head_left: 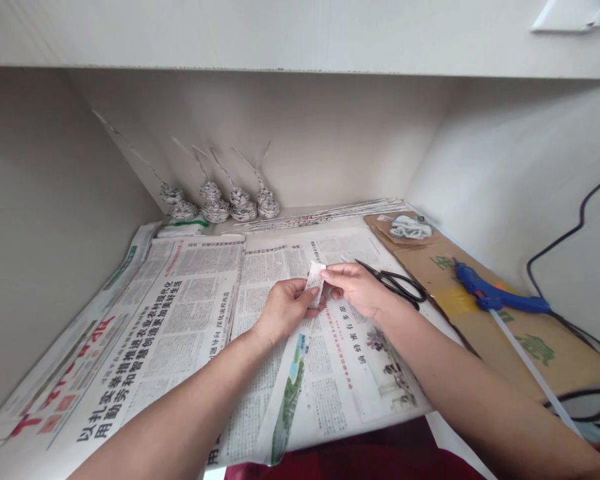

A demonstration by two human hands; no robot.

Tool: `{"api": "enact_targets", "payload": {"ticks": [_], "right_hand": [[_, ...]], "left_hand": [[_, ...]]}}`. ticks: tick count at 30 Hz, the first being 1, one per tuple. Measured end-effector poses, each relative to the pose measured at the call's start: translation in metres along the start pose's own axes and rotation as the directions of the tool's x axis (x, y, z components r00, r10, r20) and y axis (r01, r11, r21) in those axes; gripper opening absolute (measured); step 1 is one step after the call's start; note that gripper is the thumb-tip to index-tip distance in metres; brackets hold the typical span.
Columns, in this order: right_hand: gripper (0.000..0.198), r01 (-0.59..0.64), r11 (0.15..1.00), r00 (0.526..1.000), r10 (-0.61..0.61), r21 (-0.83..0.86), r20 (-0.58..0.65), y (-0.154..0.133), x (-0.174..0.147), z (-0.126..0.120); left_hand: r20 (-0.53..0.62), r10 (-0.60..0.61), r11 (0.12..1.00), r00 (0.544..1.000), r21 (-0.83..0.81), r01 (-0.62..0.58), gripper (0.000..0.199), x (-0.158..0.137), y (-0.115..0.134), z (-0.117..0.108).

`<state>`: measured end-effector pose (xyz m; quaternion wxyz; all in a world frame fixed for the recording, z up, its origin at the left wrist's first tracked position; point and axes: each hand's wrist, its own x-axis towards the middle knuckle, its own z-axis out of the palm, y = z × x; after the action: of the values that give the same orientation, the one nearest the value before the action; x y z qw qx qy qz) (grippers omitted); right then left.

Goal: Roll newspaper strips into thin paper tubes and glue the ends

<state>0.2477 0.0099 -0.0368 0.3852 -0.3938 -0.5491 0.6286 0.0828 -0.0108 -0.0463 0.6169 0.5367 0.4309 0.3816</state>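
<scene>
My left hand (pixel 287 303) pinches a small pale strip of printed newspaper (pixel 317 277), thumb on top. At its upper right edge, the fingertips of my right hand (pixel 353 285) also grip the strip. Below the hands, a longer newspaper strip with a green and blue picture (pixel 291 393) runs toward the table's front edge, its lower end curling. Whether it joins the piece in my fingers I cannot tell. Spread newspaper sheets (pixel 170 320) lie under both hands. Black-handled scissors (pixel 397 283) rest just right of my right hand.
Several woven paper gourd shapes (pixel 240 203) with upright stems stand at the back left. Thin rolled paper sticks (pixel 325 215) lie along the back wall. On cardboard (pixel 517 360) at right sit a blue glue gun (pixel 500 293) with a glue stick and a crumpled grey-white piece (pixel 410 227).
</scene>
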Motion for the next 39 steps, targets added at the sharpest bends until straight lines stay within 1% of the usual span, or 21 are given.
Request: {"api": "enact_targets", "payload": {"ticks": [3, 7, 10, 15, 22, 28, 31, 34, 39], "right_hand": [[0.027, -0.013, 0.999, 0.997, 0.016, 0.037, -0.074, 0.003, 0.002, 0.0], [0.027, -0.033, 0.997, 0.979, 0.045, 0.067, -0.201, 0.008, 0.006, 0.001], [0.028, -0.036, 0.997, 0.966, 0.052, 0.068, -0.253, 0.01, 0.008, 0.002], [0.029, -0.029, 0.992, 0.959, 0.061, 0.119, -0.276, 0.009, 0.007, 0.006], [0.03, 0.001, 0.994, 0.967, 0.027, 0.112, -0.254, 0.008, 0.006, 0.009], [0.029, -0.002, 0.988, 0.961, 0.043, 0.151, -0.273, 0.007, 0.005, 0.011], [0.029, -0.009, 0.987, 0.961, 0.052, 0.158, -0.271, 0.006, 0.004, 0.013], [0.03, 0.005, 0.988, 0.962, 0.037, 0.155, -0.271, 0.005, 0.003, 0.017], [0.032, 0.03, 0.983, 0.964, 0.019, 0.18, -0.264, 0.005, 0.001, 0.026]], "left_hand": [[0.001, 0.014, 1.0, 1.0, 0.007, -0.014, 0.024, -0.001, 0.001, 0.001], [-0.007, 0.032, 0.998, 0.999, 0.051, -0.032, 0.025, -0.002, 0.0, 0.002], [-0.011, 0.032, 0.996, 0.999, 0.085, -0.031, 0.025, -0.003, -0.001, 0.002], [-0.01, 0.037, 0.995, 0.999, 0.094, -0.036, 0.023, -0.003, -0.001, 0.002], [-0.013, 0.036, 0.992, 0.999, 0.119, -0.034, 0.022, -0.002, -0.003, 0.003], [-0.041, 0.141, 0.952, 0.989, 0.281, -0.124, 0.02, -0.003, -0.006, -0.001], [-0.054, 0.173, 0.935, 0.983, 0.322, -0.147, 0.021, -0.003, -0.007, -0.001], [-0.068, 0.182, 0.941, 0.981, 0.302, -0.154, 0.024, -0.004, -0.007, 0.001], [-0.095, 0.17, 0.964, 0.981, 0.222, -0.146, 0.032, -0.005, -0.005, 0.003]]}}
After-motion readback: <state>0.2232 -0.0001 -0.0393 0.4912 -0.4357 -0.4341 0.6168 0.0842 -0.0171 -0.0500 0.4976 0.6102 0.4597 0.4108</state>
